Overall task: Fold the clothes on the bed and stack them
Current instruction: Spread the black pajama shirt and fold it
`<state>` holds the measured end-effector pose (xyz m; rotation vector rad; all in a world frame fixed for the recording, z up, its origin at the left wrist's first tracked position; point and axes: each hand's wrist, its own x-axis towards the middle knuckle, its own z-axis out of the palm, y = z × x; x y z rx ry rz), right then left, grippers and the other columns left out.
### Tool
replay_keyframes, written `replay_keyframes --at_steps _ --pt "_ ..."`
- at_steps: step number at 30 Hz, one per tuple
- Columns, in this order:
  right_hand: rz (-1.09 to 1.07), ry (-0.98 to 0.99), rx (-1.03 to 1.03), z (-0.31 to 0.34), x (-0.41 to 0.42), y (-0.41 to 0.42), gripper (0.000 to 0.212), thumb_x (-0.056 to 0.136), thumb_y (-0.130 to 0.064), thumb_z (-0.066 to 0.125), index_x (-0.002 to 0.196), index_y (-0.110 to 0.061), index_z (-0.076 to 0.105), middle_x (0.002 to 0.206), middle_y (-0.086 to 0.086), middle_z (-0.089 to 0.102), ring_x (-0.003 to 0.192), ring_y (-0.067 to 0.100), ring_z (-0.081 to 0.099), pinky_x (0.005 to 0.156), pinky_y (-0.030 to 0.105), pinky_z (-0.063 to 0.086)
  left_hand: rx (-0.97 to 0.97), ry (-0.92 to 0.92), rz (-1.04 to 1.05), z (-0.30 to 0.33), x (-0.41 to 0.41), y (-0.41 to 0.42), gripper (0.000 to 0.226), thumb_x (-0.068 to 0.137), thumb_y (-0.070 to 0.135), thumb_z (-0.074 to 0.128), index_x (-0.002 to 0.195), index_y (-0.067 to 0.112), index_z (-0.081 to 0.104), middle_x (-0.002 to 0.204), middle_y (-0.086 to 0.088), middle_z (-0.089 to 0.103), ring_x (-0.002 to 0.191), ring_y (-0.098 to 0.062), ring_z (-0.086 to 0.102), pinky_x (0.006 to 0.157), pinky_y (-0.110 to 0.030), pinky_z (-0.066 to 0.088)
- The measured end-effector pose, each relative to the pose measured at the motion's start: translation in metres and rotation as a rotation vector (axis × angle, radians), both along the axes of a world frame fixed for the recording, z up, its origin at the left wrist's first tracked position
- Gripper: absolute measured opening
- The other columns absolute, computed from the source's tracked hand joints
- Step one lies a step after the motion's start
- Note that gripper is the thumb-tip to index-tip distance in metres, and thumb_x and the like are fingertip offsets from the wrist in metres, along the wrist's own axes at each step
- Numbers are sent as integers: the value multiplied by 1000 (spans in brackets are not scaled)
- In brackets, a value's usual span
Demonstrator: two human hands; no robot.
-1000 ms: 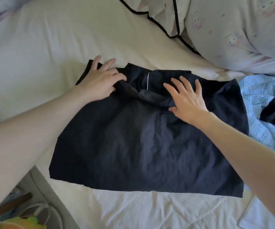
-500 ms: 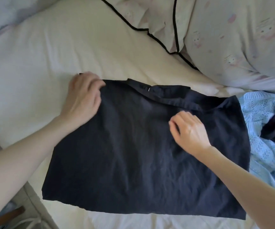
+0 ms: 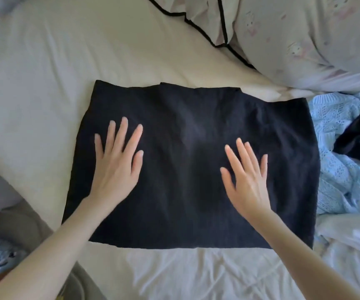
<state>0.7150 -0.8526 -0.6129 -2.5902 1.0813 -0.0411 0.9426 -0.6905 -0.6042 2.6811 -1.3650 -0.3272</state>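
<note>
Black garment (image 3: pixel 187 148) under both flat hands (left hand (image 3: pixel 116 167), right hand (image 3: pixel 248 182)).

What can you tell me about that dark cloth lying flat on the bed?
The dark navy folded garment lies flat on the cream bedsheet as a rough rectangle, of thin, slightly creased woven fabric. Both hands, the left hand and the right hand, lie on it with spread fingers. Its right edge meets a light blue knitted garment.

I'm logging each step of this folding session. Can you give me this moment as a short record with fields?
garment: black folded cloth garment, flat on the cream bed sheet
left hand: fingers spread, flat on garment
right hand: fingers spread, over garment's right half
beside: light blue knitted garment, unfolded, at right
pillow: pale printed pillow, behind
</note>
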Motion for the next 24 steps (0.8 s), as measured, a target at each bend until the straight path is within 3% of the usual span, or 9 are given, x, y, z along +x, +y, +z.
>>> replay_keyframes --at_steps 5,8,13,15,17,19,21,24 --pt "205 145 8 -19 -77 62 47 100 -40 25 138 -20 44 146 11 41 137 27 33 108 60 23 88 32 -194 -19 -83 72 48 97 34 27 142 21 37 150 -14 34 140 -37 26 109 -61 20" --pt "130 340 -51 -29 -122 25 52 93 -39 32 136 -16 51 145 12 43 133 30 42 104 59 30 161 49 29 -32 -61 95 52 97 37 25 143 18 40 151 -11 34 140 -35 27 111 -58 17" --pt "80 493 -39 -21 -165 -22 59 98 -44 15 139 -14 47 149 12 38 135 33 38 107 62 23 192 25 248 -37 -15 117 51 101 39 15 150 22 22 158 -8 16 145 -31 8 114 -52 3" --pt "-30 431 -46 -16 -164 -11 57 95 -40 23 140 -12 44 150 16 33 138 36 31 108 65 19 97 40 376 -32 -7 122 48 102 29 29 147 14 27 155 -16 20 143 -36 12 115 -53 9" --pt "-151 330 -36 -9 -150 10 57 94 -37 26 142 -10 41 151 18 30 140 36 26 108 66 16 -77 84 528 -24 -7 127 43 98 19 44 138 2 37 142 -24 36 134 -39 29 111 -52 25" --pt "-153 207 -19 -2 -121 39 55 94 -35 29 141 -9 41 150 19 32 140 36 27 108 66 16 -258 183 820 -14 -17 130 43 95 19 52 131 -3 43 131 -26 45 121 -37 44 103 -40 38" --pt "-57 94 -10 1 -85 76 52 94 -33 33 139 -9 45 148 19 36 138 36 31 107 65 19 -395 349 1136 -6 -34 134 48 93 27 58 130 1 43 125 -19 51 108 -30 55 87 -25 45" --pt "7 -38 2 -1 -35 126 46 93 -29 41 134 -11 51 145 15 43 136 33 37 108 62 22 -434 795 1504 -2 -60 144 47 87 47 60 115 10 53 105 -8 62 87 -21 62 68 -26 51"
